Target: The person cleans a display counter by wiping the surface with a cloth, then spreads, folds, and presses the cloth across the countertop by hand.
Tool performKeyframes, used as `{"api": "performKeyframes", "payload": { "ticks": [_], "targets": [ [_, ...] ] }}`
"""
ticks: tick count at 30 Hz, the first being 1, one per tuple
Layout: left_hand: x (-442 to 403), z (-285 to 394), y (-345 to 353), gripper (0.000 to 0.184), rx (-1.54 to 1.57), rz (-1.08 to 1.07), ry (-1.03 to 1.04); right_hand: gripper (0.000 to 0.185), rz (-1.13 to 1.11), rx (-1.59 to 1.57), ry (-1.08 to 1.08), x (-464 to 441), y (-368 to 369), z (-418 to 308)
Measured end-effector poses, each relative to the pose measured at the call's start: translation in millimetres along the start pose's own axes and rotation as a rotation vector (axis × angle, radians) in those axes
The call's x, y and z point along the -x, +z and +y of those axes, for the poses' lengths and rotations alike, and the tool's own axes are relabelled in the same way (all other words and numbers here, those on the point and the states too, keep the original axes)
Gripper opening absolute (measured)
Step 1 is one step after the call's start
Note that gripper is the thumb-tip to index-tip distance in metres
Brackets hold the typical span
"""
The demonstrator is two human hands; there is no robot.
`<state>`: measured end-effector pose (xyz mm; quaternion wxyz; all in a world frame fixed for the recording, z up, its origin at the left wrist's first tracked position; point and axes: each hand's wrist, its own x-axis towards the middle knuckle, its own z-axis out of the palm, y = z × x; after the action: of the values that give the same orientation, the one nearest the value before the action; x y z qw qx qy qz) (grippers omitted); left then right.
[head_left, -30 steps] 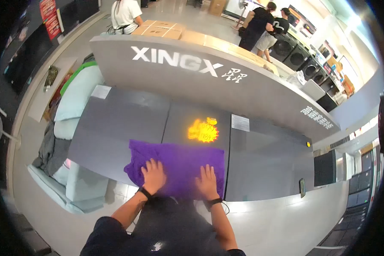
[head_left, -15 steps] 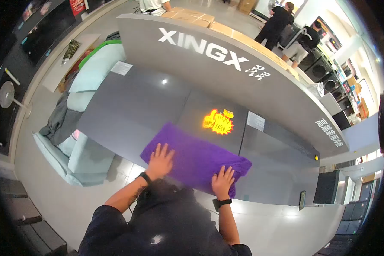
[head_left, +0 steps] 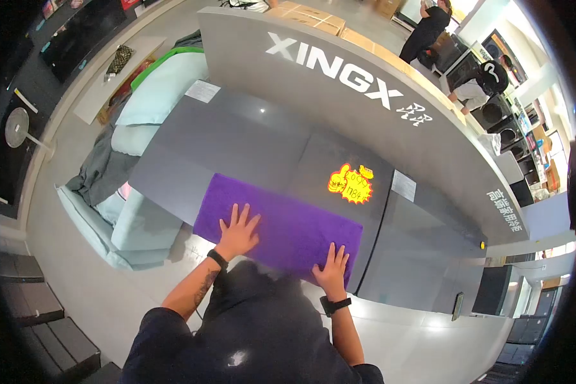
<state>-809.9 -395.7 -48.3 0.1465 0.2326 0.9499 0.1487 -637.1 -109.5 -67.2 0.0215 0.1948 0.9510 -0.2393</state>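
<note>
Purple cloth [head_left: 285, 227] lies on the grey surface [head_left: 237, 141], under the spread fingers of the left hand [head_left: 239, 235] and the straightened, unclenched fingers of the right hand [head_left: 331, 274], reaching beyond both sets of fingertips toward twelve o'clock.

Bright indoor light, heavy fisheye.
Glare spot near tabletop's [head_left: 237, 137] far edge, shiny floor [head_left: 390, 345], blown-out upper right, black corners.

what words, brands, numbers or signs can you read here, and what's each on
"XINGX" on the grey panel; two stylised characters follow, unclear
"高端家用冷柜" further along it
"84" on the yellow sticker; other figures unclear
Left paper sheet, right paper sheet: too small
</note>
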Motion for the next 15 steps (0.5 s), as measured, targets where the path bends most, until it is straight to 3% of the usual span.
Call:
{"api": "performKeyframes", "payload": {
  "ticks": [4, 7, 11, 15],
  "targets": [
    [-5, -37, -22, 0.070, 0.100, -0.064, -0.091, 0.089, -0.218, 0.140, 0.089, -18, -8, -59],
    [-29, -78, -49, 0.074, 0.127, -0.072, -0.193, 0.086, -0.257, 0.189, 0.014, -46, -2, -119],
    [-64, -121, -73, 0.096, 0.149, -0.089, -0.236, 0.080, -0.192, 0.274, -0.100, -72, 25, -154],
    [-70, -114, -74, 0.110, 0.111, -0.141, -0.235, 0.072, -0.068, 0.241, -0.193, -57, 37, -139]
  ]
}}
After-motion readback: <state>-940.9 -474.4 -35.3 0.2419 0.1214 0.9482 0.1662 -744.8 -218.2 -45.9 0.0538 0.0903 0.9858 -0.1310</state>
